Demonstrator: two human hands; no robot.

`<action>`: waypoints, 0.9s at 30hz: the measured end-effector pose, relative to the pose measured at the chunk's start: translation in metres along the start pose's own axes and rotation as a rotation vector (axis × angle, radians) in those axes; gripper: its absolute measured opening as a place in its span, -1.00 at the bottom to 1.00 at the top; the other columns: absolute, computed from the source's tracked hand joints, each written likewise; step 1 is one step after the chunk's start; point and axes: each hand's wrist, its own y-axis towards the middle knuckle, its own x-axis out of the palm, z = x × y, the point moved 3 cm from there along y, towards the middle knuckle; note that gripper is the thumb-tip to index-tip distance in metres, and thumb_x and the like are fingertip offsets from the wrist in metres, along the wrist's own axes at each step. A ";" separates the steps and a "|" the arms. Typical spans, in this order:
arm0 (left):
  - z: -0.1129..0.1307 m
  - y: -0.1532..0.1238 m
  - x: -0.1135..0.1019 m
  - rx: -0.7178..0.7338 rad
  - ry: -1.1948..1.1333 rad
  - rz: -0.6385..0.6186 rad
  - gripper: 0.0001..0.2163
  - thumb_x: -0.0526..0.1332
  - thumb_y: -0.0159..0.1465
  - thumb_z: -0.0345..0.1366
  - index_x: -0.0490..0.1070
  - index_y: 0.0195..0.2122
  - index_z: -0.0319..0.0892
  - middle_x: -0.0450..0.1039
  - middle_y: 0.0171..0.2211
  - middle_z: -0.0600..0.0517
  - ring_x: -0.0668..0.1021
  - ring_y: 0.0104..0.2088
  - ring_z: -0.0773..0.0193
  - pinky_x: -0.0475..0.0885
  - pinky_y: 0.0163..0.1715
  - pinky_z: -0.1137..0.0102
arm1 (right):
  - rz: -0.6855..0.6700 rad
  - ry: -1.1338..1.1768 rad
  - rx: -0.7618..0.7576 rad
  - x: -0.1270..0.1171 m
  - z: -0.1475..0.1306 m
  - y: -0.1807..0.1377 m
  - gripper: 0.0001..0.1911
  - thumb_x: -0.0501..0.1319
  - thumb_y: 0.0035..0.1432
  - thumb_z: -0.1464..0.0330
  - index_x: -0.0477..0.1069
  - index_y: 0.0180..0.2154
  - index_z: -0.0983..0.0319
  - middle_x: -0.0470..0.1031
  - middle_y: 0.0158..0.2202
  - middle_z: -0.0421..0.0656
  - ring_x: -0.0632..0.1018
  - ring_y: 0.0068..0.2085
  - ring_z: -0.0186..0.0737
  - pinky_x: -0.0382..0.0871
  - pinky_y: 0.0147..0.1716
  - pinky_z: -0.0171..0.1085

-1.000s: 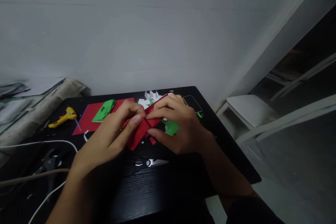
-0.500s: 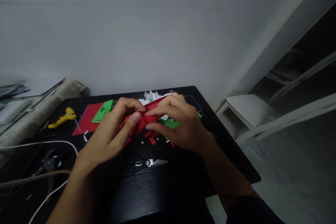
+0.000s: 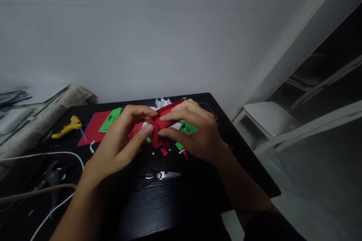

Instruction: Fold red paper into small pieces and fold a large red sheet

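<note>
Both hands meet over the middle of a black table [image 3: 169, 203]. My left hand [image 3: 120, 143] and my right hand [image 3: 195, 131] pinch a folded piece of red paper [image 3: 161, 124] between thumbs and fingers, holding it a little above the tabletop. Small red, green and white paper scraps [image 3: 172, 150] lie under and around the hands. A pair of scissors [image 3: 161, 175] lies on the table just in front of the hands.
A flat red sheet [image 3: 94, 130] with green paper [image 3: 111, 119] on it lies at the left. A yellow glue gun [image 3: 68, 127] sits further left, with white cables [image 3: 51, 154] nearby. A phone [image 3: 210, 111] lies behind my right hand. White chair [image 3: 268, 118] stands right of the table.
The red paper has been folded smaller and lifted slightly toward the far side. Both hands have closed in on it, and more scraps show beneath them.
</note>
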 end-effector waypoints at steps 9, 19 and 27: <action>-0.005 0.001 0.008 0.034 -0.073 0.109 -0.73 0.22 0.38 -0.35 0.23 0.06 -0.02 0.44 -0.03 -0.01 0.57 -0.02 0.22 0.57 0.01 0.25 | 0.051 0.038 0.087 0.007 -0.002 -0.004 -0.86 0.42 0.18 0.31 0.55 -0.22 0.17 0.66 -0.26 -0.23 0.63 -0.25 -0.30 0.50 -0.20 -0.27; 0.000 0.004 0.008 0.067 -0.022 0.055 -0.87 0.19 0.40 -0.33 0.34 -0.05 -0.07 0.46 0.05 -0.08 0.53 0.10 0.10 0.49 0.11 0.09 | 0.073 0.100 0.165 0.007 -0.002 -0.004 -0.85 0.43 0.15 0.34 0.58 -0.21 0.15 0.68 -0.23 -0.19 0.65 -0.21 -0.25 0.55 -0.18 -0.23; 0.000 0.004 0.006 0.081 -0.046 0.134 -0.83 0.31 0.33 -0.35 0.38 -0.10 -0.05 0.51 -0.01 -0.02 0.58 0.05 0.14 0.54 0.10 0.08 | 0.065 0.139 0.114 0.006 -0.002 -0.003 -0.86 0.39 0.19 0.40 0.59 -0.16 0.17 0.67 -0.17 -0.14 0.65 -0.11 -0.22 0.55 -0.07 -0.18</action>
